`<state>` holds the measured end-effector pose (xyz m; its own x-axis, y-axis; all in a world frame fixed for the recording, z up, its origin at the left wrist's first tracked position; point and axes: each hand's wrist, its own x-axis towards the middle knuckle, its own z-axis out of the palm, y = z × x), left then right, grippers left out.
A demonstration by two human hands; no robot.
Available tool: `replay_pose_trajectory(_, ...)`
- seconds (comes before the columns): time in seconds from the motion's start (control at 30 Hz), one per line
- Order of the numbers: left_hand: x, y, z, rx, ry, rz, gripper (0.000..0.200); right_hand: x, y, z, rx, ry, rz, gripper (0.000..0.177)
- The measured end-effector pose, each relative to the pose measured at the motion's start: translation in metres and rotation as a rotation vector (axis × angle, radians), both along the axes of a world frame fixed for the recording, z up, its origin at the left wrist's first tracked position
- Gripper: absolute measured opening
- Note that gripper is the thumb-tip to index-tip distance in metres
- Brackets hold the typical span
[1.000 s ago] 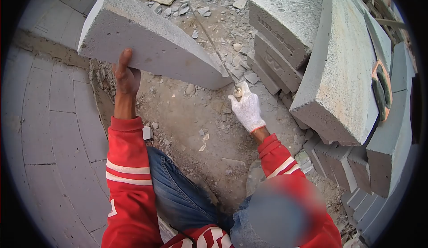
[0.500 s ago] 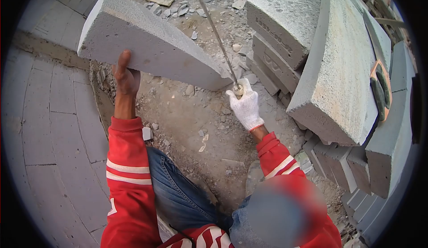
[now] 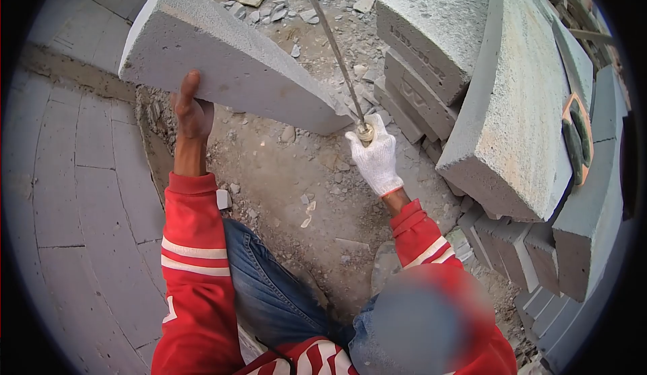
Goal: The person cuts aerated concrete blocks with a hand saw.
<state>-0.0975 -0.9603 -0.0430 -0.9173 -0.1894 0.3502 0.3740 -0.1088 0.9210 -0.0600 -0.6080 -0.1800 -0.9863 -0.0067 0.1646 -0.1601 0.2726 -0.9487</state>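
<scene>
A long grey aerated concrete block (image 3: 222,71) slants across the upper left, its right end low near the ground. My bare left hand (image 3: 193,108) grips its lower edge, thumb up against the near face and fingers hidden beneath. In a white knit glove, my right hand (image 3: 375,156) is closed around the end of a long, thin metal tool (image 3: 335,48). This tool runs up past the block's right end and out of the top of the view. Seen edge-on, it could be a rod or a blade; I cannot tell which.
Blocks (image 3: 505,105) are stacked at the right, with a dark-handled tool with an orange edge (image 3: 577,139) on them. Pale rubble (image 3: 269,4) lies at the top, loose chips on the dirt (image 3: 290,186). A grey block surface (image 3: 74,206) fills the left side.
My right hand and the thin tool have shifted slightly right and down. The block and my left hand look almost unmoved.
</scene>
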Motion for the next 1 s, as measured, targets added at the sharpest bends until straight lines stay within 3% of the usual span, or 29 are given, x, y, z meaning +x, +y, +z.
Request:
replay_pose_trajectory(0.03, -0.001, 0.003, 0.001, 0.003, 0.005, -0.005, 0.061, 0.001, 0.003, -0.03, 0.003, 0.005, -0.005, 0.032)
replay_pose_trajectory(0.1, -0.001, 0.011, 0.005, -0.004, 0.0, 0.044, 0.059, 0.004, 0.009, -0.077, 0.396, -0.191, 0.145, 0.033)
replay_pose_trajectory(0.2, 0.004, 0.032, 0.018, -0.004, -0.036, 0.079, 0.076, -0.002, 0.015, -0.029, 0.334, -0.228, 0.186, 0.037)
replay_pose_trajectory(0.27, 0.002, 0.027, 0.015, -0.002, -0.019, 0.073, 0.077, -0.007, 0.014, 0.012, 0.343, -0.178, 0.17, 0.034)
replay_pose_trajectory(0.3, 0.003, 0.024, 0.012, 0.003, -0.011, 0.071, 0.078, -0.007, 0.013, 0.036, 0.21, -0.082, 0.126, 0.032)
replay_pose_trajectory(0.43, 0.003, 0.013, 0.006, 0.032, 0.001, 0.061, 0.06, -0.004, 0.006, 0.069, -0.045, 0.112, 0.0, 0.028)
replay_pose_trajectory(0.57, -0.002, 0.005, 0.001, 0.025, 0.026, 0.044, 0.066, -0.001, 0.008, -0.046, 0.152, -0.06, 0.05, 0.029)
replay_pose_trajectory(0.63, -0.001, 0.01, 0.002, 0.001, 0.013, 0.042, 0.067, -0.001, 0.01, -0.084, 0.502, -0.211, 0.172, 0.03)
replay_pose_trajectory(0.77, 0.001, 0.02, 0.007, -0.026, 0.032, 0.077, 0.067, -0.004, 0.018, -0.001, 0.362, -0.196, 0.202, 0.032)
replay_pose_trajectory(0.83, 0.003, 0.019, 0.007, -0.018, 0.025, 0.081, 0.066, -0.003, 0.013, 0.037, 0.082, -0.048, 0.161, 0.033)
replay_pose_trajectory(0.9, 0.005, 0.012, 0.008, 0.027, -0.035, 0.035, 0.068, -0.002, 0.008, 0.063, -0.02, -0.005, 0.115, 0.034)
replay_pose_trajectory(1.0, 0.004, 0.004, 0.004, 0.05, -0.033, 0.04, 0.067, -0.001, 0.002, 0.038, -0.142, 0.039, 0.026, 0.034)
